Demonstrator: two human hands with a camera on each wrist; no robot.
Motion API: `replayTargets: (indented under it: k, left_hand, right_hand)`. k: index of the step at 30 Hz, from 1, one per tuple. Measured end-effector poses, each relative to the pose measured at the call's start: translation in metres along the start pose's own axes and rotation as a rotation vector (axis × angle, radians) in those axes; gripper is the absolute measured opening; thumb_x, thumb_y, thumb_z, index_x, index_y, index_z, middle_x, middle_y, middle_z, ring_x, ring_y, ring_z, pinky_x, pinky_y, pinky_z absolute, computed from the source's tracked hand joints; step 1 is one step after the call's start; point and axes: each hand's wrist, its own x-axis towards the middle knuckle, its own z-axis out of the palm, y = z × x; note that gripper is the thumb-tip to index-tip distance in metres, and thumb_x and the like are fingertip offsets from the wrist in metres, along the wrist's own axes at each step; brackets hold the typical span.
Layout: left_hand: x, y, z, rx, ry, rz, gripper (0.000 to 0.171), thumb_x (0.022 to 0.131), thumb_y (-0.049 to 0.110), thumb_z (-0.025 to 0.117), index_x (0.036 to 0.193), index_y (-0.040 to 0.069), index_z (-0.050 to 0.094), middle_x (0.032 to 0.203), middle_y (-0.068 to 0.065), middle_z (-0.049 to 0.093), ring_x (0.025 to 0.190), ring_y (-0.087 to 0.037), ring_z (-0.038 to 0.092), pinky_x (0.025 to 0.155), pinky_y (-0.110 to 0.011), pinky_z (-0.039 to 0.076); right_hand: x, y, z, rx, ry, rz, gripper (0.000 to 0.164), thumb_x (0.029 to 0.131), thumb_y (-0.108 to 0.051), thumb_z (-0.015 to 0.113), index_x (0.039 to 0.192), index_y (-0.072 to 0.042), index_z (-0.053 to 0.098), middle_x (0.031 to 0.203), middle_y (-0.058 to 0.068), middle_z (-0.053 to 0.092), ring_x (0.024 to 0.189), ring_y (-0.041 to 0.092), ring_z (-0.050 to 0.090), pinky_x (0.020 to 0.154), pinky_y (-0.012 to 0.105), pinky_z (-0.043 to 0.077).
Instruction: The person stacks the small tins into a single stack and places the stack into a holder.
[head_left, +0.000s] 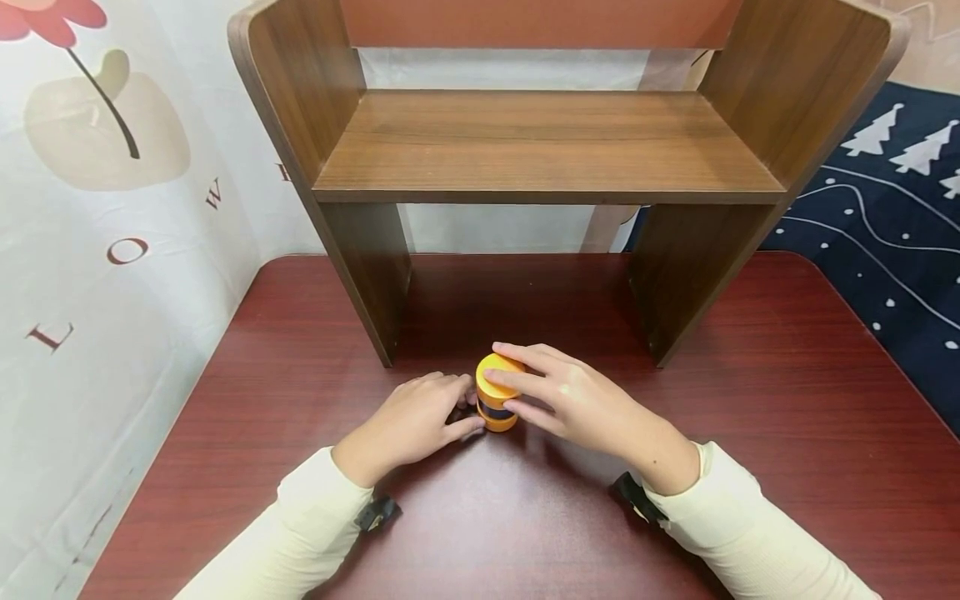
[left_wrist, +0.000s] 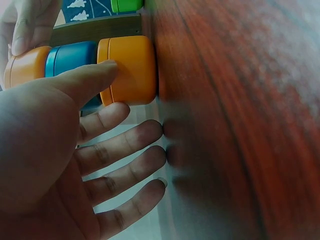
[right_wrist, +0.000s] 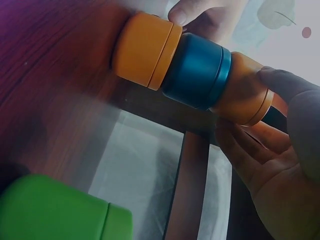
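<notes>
Three small lidded canisters stand stacked upright on the table. An orange canister (left_wrist: 135, 70) is at the bottom, a dark teal one (right_wrist: 195, 70) in the middle, and a second orange one (head_left: 497, 375) on top. My left hand (head_left: 416, 421) pinches the bottom canister, its thumb across the near side and its other fingers spread along the tabletop. From the right, my right hand (head_left: 588, 408) grips the top canister between thumb and fingers. A green canister (right_wrist: 55, 210) stands apart from the stack in both wrist views; the head view does not show it.
A brown wooden shelf unit (head_left: 547, 146) stands on the dark red table (head_left: 240, 392), just behind the stack. Its two side panels reach forward on either side. Printed cloth (head_left: 150, 225) hangs along the left and back; a dark tree-patterned cloth (head_left: 885, 217) hangs at right.
</notes>
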Motion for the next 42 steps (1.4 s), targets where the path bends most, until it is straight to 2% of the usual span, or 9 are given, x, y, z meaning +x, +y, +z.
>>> replayTargets:
  k: [6, 16, 25, 42]
  left_hand:
    - [0.000, 0.001, -0.001, 0.003, -0.003, -0.001, 0.029, 0.089, 0.045, 0.073, 0.100, 0.021, 0.062, 0.082, 0.011, 0.059, 0.076, -0.007, 0.054, 0.068, -0.029, 0.047]
    - [0.000, 0.001, -0.001, -0.015, -0.006, -0.007, 0.029, 0.089, 0.045, 0.073, 0.099, 0.021, 0.062, 0.081, 0.012, 0.058, 0.076, -0.007, 0.053, 0.067, -0.029, 0.045]
    - [0.000, 0.001, -0.001, -0.023, -0.022, -0.025, 0.030, 0.088, 0.046, 0.073, 0.101, 0.022, 0.061, 0.083, 0.011, 0.059, 0.078, -0.008, 0.053, 0.069, -0.030, 0.046]
    - [0.000, 0.002, -0.001, -0.037, -0.013, -0.025, 0.029, 0.087, 0.045, 0.075, 0.098, 0.022, 0.062, 0.082, 0.011, 0.059, 0.078, -0.008, 0.053, 0.070, -0.031, 0.047]
  right_hand:
    - [0.000, 0.001, 0.000, -0.010, -0.005, -0.006, 0.042, 0.086, -0.016, 0.079, 0.127, -0.017, 0.069, 0.142, 0.008, 0.058, 0.115, 0.020, 0.062, 0.091, 0.030, 0.054]
    - [0.001, 0.001, -0.003, -0.048, 0.033, -0.033, 0.045, 0.084, -0.019, 0.081, 0.127, -0.016, 0.068, 0.141, 0.009, 0.058, 0.121, 0.023, 0.060, 0.098, 0.037, 0.052]
    - [0.000, 0.000, -0.009, -0.060, 0.040, -0.028, 0.040, 0.085, -0.020, 0.080, 0.124, -0.015, 0.071, 0.139, 0.009, 0.059, 0.121, 0.023, 0.061, 0.098, 0.036, 0.051]
    - [-0.003, 0.009, -0.023, -0.080, 0.137, -0.059, 0.044, 0.080, -0.015, 0.083, 0.122, -0.011, 0.070, 0.133, 0.012, 0.063, 0.114, 0.025, 0.064, 0.090, 0.038, 0.055]
